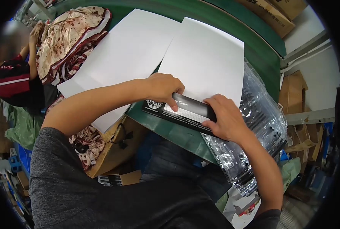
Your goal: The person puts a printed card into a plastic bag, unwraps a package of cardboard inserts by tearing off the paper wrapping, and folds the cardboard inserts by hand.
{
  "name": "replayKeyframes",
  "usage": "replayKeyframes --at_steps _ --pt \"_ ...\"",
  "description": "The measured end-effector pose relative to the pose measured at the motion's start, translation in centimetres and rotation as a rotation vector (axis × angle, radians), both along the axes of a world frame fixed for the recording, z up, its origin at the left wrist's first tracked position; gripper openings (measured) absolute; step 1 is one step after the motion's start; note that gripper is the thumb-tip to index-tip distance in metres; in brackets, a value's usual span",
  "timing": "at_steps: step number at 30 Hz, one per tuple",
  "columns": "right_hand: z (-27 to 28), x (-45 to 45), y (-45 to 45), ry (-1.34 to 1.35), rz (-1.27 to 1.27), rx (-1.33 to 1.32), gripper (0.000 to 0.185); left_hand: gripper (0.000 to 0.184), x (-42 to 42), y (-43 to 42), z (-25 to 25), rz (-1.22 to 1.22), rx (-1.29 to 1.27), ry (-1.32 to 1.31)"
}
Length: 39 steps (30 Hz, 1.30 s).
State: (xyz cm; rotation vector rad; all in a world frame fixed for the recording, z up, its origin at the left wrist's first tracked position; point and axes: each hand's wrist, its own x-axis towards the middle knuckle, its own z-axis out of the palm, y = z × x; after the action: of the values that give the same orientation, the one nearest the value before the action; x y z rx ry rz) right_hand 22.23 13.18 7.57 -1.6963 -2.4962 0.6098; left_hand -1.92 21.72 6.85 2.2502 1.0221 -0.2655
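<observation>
A black printed card (181, 115) with white lettering, part of which reads "Clown", lies at the near edge of a white sheet (206, 57). My left hand (165, 88) grips its left part, thumb on the printed face. Around its right end are the fingers of my right hand (228, 117), closed with the thumb on the near side. The card looks bent or folded along its length; its underside is hidden. A second white sheet (124, 49) spreads to the left, under my left forearm.
Clear plastic bags (263, 118) lie in a stack at the right of the green table (166, 131). Bloodstain-patterned cloth (69, 38) is heaped at the far left, near another person (13, 76). Cardboard boxes (267, 15) stand at the back right. An open carton (114, 147) sits below the table edge.
</observation>
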Motion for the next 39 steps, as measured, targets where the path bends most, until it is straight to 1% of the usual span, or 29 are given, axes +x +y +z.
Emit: replayKeyframes --at_steps 3,4,8,10,11,13,15,18,23,27,30,33,34,35,36,38,39 --pt "-3.1 -1.0 -0.1 0.237 0.05 0.377 0.025 0.046 0.5 0.0 0.8 -0.013 -0.028 0.094" --pt "-3.8 -1.3 -0.2 0.243 0.055 0.377 0.025 0.046 0.3 -0.2 0.8 -0.007 -0.028 0.099" --pt "-5.3 -2.5 -0.9 0.124 -0.049 0.479 0.019 0.056 -0.4 -2.1 -0.2 0.05 0.196 -0.017" --pt "-5.2 -2.6 -0.9 0.123 -0.045 0.493 0.017 0.063 -0.4 -3.9 -1.9 0.082 0.278 -0.09" --pt "-5.2 -2.5 -0.9 0.117 -0.044 0.502 0.016 0.063 0.0 -4.9 -3.3 0.089 0.281 -0.086" --pt "-5.2 -2.6 -0.9 0.108 -0.03 0.515 0.015 0.057 1.0 -6.9 -5.7 0.127 0.615 -0.239" --pt "-5.2 -2.7 -1.3 0.122 -0.003 0.531 0.015 0.059 0.9 -8.3 -5.7 0.18 0.654 -0.242" --pt "-5.6 -2.4 -0.9 0.125 -0.015 0.588 0.014 0.064 0.9 -7.5 -5.3 0.247 0.764 -0.3" --pt "-5.5 -2.3 -0.9 0.14 -0.036 0.552 0.013 0.068 0.6 -7.5 -5.7 0.239 0.744 -0.175" --pt "-6.0 -2.5 -0.5 0.101 -0.047 0.573 0.013 0.068 0.8 -7.2 -6.4 0.242 0.748 -0.169" --pt "-5.1 -1.8 -0.6 0.084 -0.049 0.63 0.013 0.067 1.2 -7.0 -5.7 0.231 0.839 -0.194" --pt "-5.3 -1.9 -1.2 0.126 -0.012 0.608 0.016 0.066 0.8 -7.7 -6.3 0.235 0.95 -0.187" --pt "-4.9 -2.0 -1.3 0.136 -0.019 0.6 0.022 0.066 0.4 -7.8 -5.1 0.245 0.982 -0.175" --pt "-4.4 -1.7 -1.3 0.148 -0.016 0.588 0.027 0.062 0.3 -8.0 -3.9 0.242 0.915 -0.166" --pt "-3.0 -1.6 -1.1 0.162 0.009 0.611 0.027 0.059 0.4 -8.1 -2.7 0.24 0.848 -0.16" --pt "1.0 -1.4 -1.9 0.124 -0.093 0.026 0.037 0.053 -0.3 -9.0 -1.4 0.248 0.687 -0.15" --pt "2.2 -1.1 -1.9 0.039 -0.002 -0.021 0.036 0.053 -1.2 -9.7 -1.2 0.275 0.696 -0.137"
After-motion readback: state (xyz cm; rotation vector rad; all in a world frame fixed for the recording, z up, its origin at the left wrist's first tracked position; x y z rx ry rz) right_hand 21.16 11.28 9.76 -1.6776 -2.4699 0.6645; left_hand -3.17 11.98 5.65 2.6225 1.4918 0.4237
